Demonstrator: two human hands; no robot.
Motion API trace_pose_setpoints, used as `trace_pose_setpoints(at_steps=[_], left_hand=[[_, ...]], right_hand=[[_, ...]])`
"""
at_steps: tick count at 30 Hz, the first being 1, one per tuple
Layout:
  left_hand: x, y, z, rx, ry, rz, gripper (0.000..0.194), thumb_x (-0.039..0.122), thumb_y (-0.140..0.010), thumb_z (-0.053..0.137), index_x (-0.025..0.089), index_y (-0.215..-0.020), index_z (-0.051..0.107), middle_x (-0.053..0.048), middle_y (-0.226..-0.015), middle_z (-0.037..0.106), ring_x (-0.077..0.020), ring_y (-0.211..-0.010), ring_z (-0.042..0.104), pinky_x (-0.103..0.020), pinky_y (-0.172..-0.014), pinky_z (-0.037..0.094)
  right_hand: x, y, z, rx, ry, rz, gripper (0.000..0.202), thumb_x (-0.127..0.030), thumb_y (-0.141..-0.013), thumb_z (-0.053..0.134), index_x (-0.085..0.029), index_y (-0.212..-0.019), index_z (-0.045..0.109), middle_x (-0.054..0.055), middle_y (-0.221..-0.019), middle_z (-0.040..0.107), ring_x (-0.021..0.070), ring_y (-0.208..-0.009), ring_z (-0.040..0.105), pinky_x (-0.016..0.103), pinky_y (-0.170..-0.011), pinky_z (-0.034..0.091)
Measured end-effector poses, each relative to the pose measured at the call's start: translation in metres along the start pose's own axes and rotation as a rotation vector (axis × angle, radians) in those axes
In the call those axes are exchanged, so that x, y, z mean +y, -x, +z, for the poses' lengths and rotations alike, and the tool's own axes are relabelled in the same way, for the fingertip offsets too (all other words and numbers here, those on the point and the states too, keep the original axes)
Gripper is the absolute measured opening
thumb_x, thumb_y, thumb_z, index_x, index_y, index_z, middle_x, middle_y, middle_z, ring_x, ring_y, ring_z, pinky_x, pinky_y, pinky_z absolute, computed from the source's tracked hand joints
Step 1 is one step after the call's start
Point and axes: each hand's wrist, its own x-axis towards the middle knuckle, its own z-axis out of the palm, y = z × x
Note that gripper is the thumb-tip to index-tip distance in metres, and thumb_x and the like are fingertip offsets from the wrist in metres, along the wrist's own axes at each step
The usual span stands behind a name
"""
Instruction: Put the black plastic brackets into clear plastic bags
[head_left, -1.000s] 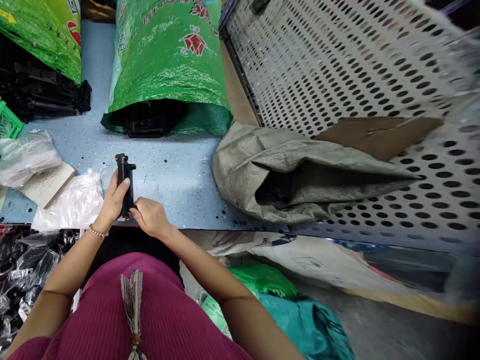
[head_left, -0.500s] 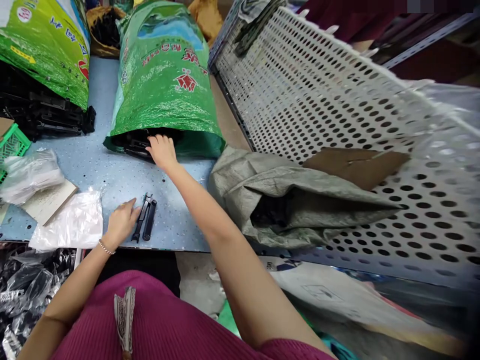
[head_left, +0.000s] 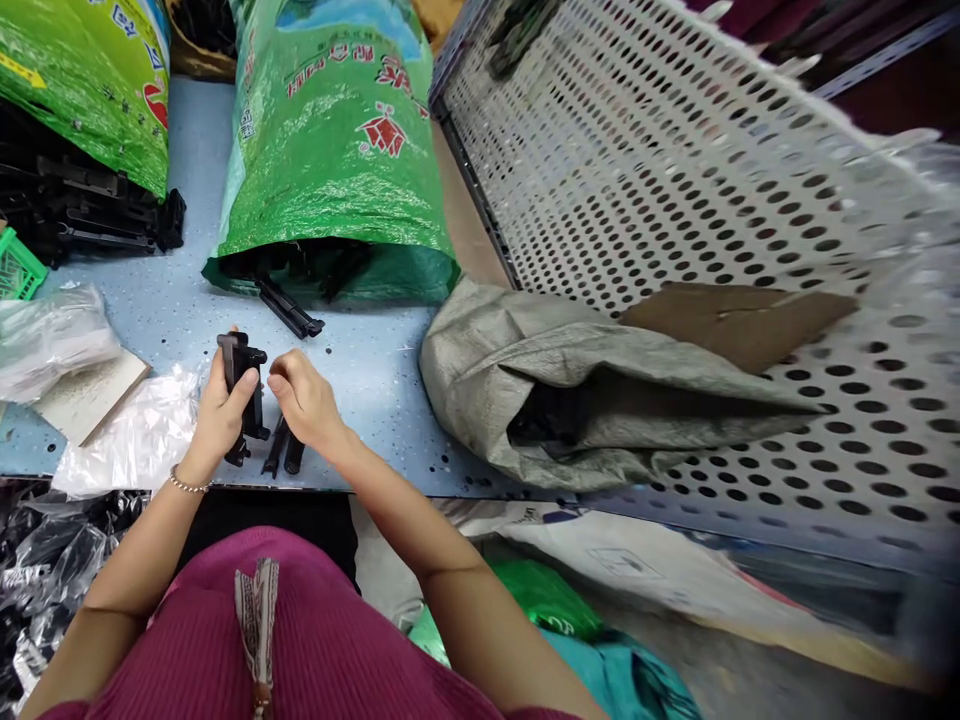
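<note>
My left hand (head_left: 219,412) grips a black folding plastic part (head_left: 244,372) upright above the table's front edge, its thumb across the front. Just to its right, my right hand (head_left: 306,402) is closed with curled fingers; whether anything is in them is hidden. Under the right hand, two slim black plastic pieces (head_left: 289,452) lie on the table, partly covered by it. Farther back, another black plastic part (head_left: 289,308) sticks out of the mouth of a green woven bag (head_left: 337,170), which holds more black parts.
On the blue speckled table (head_left: 375,410), clear plastic bags (head_left: 131,430) and a pale board (head_left: 94,395) lie at left. A second printed bag (head_left: 97,90) spills black parts (head_left: 90,215). To the right are a grey sack (head_left: 480,370) and a perforated white panel (head_left: 637,170).
My right hand has left the green bag and come back beside the left. My left hand, earlier empty on the table, now holds a black part. Another part now protrudes from the bag.
</note>
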Motion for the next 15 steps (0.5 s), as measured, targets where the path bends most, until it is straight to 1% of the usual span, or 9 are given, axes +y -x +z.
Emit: trace_pose_setpoints(at_steps=[2,3,5,6,8,9,11,13,15], left_hand=[[0.001,0.003,0.001,-0.027,-0.045,0.031,0.063,0.058,-0.101,0.049,0.026,-0.154,0.042,-0.009,-0.158,0.048,-0.0283,-0.154,0.035,-0.045,-0.128,0.027],[0.001,0.004,0.003,-0.029,-0.046,0.041,0.062,0.058,-0.102,0.046,0.025,-0.154,0.042,-0.010,-0.157,0.050,-0.0281,-0.153,0.036,-0.044,-0.127,0.027],[0.000,0.003,0.005,-0.003,-0.048,0.046,0.061,0.060,-0.102,0.045,0.023,-0.151,0.044,-0.011,-0.151,0.054,-0.0284,-0.147,0.043,-0.044,-0.124,0.032],[0.000,0.002,0.005,0.022,-0.046,0.030,0.061,0.060,-0.101,0.046,0.023,-0.149,0.047,-0.011,-0.148,0.057,-0.0284,-0.143,0.048,-0.043,-0.122,0.036],[-0.001,-0.001,0.003,0.085,-0.032,-0.037,0.058,0.062,-0.099,0.049,0.024,-0.143,0.052,-0.009,-0.136,0.063,-0.0271,-0.133,0.056,-0.041,-0.114,0.044],[-0.002,-0.003,0.001,0.121,-0.012,-0.082,0.056,0.062,-0.099,0.050,0.025,-0.140,0.054,-0.008,-0.127,0.066,-0.0260,-0.125,0.061,-0.039,-0.109,0.049],[-0.004,-0.007,-0.003,0.169,0.052,-0.175,0.055,0.064,-0.098,0.052,0.026,-0.137,0.055,-0.005,-0.107,0.069,-0.0232,-0.105,0.069,-0.035,-0.093,0.056],[-0.010,-0.011,-0.006,0.158,0.106,-0.220,0.054,0.065,-0.098,0.049,0.025,-0.135,0.055,-0.004,-0.097,0.069,-0.0212,-0.088,0.072,-0.034,-0.082,0.059],[-0.021,-0.012,-0.007,0.100,0.067,-0.174,0.054,0.064,-0.100,0.044,0.023,-0.135,0.054,-0.007,-0.101,0.071,-0.0223,-0.088,0.073,-0.036,-0.081,0.059]], right_hand=[[-0.004,-0.016,-0.003,0.058,0.091,-0.047,0.051,-0.066,-0.104,0.032,-0.023,-0.089,0.055,0.009,-0.093,0.063,0.0218,-0.087,0.057,0.035,-0.079,0.045],[-0.006,-0.023,-0.003,0.043,0.093,-0.038,0.051,-0.065,-0.104,0.031,-0.023,-0.086,0.053,0.008,-0.089,0.063,0.0209,-0.083,0.056,0.034,-0.076,0.044],[-0.007,-0.030,-0.001,-0.046,0.010,0.035,0.054,-0.064,-0.106,0.025,-0.024,-0.079,0.048,0.004,-0.077,0.059,0.0183,-0.072,0.054,0.032,-0.069,0.041],[-0.007,-0.029,0.000,-0.101,-0.057,0.076,0.057,-0.064,-0.106,0.021,-0.024,-0.076,0.046,0.003,-0.071,0.056,0.0171,-0.067,0.053,0.031,-0.066,0.040],[-0.006,-0.015,0.004,-0.170,-0.121,0.101,0.060,-0.064,-0.107,0.016,-0.023,-0.074,0.046,0.002,-0.068,0.055,0.0162,-0.064,0.052,0.030,-0.064,0.039],[-0.005,-0.004,0.006,-0.180,-0.089,0.073,0.060,-0.065,-0.106,0.018,-0.023,-0.075,0.048,0.002,-0.070,0.056,0.0166,-0.066,0.053,0.030,-0.065,0.039],[-0.004,0.023,0.011,-0.182,0.062,-0.015,0.058,-0.065,-0.105,0.026,-0.022,-0.078,0.052,0.005,-0.076,0.060,0.0180,-0.070,0.055,0.030,-0.066,0.037],[-0.001,0.041,0.015,-0.210,0.187,-0.044,0.055,-0.060,-0.106,0.028,-0.021,-0.077,0.055,0.006,-0.074,0.062,0.0181,-0.067,0.055,0.031,-0.065,0.035],[0.004,0.040,0.015,-0.244,0.213,0.002,0.056,-0.050,-0.110,0.023,-0.022,-0.075,0.055,0.004,-0.068,0.060,0.0169,-0.062,0.054,0.030,-0.063,0.034]])
